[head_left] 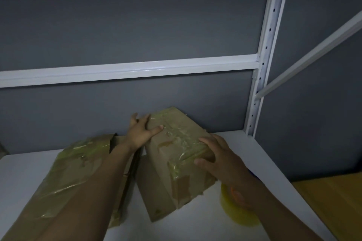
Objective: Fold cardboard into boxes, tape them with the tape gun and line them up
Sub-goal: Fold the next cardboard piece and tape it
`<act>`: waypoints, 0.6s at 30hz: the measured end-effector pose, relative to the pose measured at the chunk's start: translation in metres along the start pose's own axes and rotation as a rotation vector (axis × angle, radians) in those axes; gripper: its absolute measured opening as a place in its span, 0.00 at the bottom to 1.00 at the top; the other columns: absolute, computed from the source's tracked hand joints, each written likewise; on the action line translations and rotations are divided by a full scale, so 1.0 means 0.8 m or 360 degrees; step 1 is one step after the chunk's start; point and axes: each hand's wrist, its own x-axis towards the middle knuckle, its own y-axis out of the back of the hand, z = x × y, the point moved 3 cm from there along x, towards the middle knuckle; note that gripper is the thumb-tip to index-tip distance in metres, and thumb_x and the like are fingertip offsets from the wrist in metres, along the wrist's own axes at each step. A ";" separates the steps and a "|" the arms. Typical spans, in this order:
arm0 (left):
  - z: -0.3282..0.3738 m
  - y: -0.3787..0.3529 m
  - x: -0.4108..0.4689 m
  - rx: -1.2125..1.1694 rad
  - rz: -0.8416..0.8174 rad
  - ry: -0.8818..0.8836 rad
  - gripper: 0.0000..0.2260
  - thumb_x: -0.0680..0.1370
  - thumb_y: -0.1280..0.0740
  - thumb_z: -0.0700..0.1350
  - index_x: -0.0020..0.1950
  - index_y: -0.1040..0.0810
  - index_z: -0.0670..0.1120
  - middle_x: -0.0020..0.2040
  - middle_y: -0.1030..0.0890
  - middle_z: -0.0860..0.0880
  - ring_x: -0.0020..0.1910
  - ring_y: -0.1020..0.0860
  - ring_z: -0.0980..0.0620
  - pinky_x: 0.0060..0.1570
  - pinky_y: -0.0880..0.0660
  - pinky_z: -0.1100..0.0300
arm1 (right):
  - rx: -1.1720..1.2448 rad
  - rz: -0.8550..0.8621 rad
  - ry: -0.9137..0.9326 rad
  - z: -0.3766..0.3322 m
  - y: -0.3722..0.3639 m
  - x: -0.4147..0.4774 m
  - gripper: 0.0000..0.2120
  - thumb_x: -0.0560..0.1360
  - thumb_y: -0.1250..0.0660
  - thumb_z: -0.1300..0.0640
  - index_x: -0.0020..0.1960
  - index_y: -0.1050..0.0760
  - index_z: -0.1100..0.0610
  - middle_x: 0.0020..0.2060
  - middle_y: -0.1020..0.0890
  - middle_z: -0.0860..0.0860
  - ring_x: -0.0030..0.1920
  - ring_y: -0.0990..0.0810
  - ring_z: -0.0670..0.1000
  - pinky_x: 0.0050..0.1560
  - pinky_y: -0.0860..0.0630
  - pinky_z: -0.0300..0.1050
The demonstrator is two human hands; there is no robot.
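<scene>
A taped brown cardboard box [176, 164] stands on the white shelf board [225, 221], turned at an angle with its far corner near the grey back wall. My left hand [142, 131] lies on the box's far left top edge, fingers straight, thumb across the top. My right hand [217, 154] rests flat over the near right top edge, fingers spread. A second taped box [74, 172] sits to the left, partly hidden under my left forearm. A yellow tape roll with an orange part [237, 207], seemingly the tape gun, lies under my right wrist.
A white metal shelf post [262, 64] rises at the right, with a crossbar [127, 69] along the back and a diagonal brace [313, 53]. A wooden surface [337, 205] lies beyond the shelf's right edge. The grey wall closes the back.
</scene>
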 end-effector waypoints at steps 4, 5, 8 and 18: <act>-0.003 0.009 -0.001 0.0042 0.0053 0.0032 0.47 0.60 0.36 0.77 0.74 0.32 0.53 0.72 0.34 0.48 0.70 0.35 0.46 0.71 0.37 0.47 | -0.0183 0.0204 -0.0129 0.003 0.002 0.001 0.31 0.73 0.39 0.32 0.73 0.42 0.37 0.76 0.46 0.44 0.73 0.41 0.51 0.67 0.36 0.49; -0.004 0.009 -0.007 -0.0016 0.0098 0.0045 0.46 0.60 0.35 0.76 0.73 0.31 0.54 0.71 0.34 0.49 0.69 0.34 0.46 0.71 0.36 0.48 | -0.0241 0.0269 -0.0160 0.005 0.003 0.002 0.32 0.72 0.39 0.32 0.73 0.42 0.38 0.75 0.46 0.46 0.73 0.41 0.51 0.66 0.35 0.49; -0.005 0.011 -0.026 -0.0249 0.0321 0.0071 0.40 0.65 0.29 0.69 0.72 0.30 0.51 0.69 0.37 0.49 0.67 0.31 0.46 0.70 0.35 0.50 | -0.0045 0.0429 -0.0311 0.006 0.007 0.004 0.35 0.71 0.32 0.37 0.73 0.39 0.47 0.67 0.36 0.50 0.65 0.32 0.52 0.54 0.30 0.43; 0.017 0.000 -0.108 -0.0488 0.0913 0.0244 0.32 0.73 0.28 0.54 0.73 0.33 0.44 0.66 0.37 0.43 0.61 0.30 0.43 0.64 0.37 0.62 | 0.1235 0.0141 -0.0182 0.001 -0.015 0.013 0.44 0.64 0.31 0.29 0.75 0.44 0.37 0.68 0.29 0.42 0.65 0.27 0.48 0.65 0.28 0.52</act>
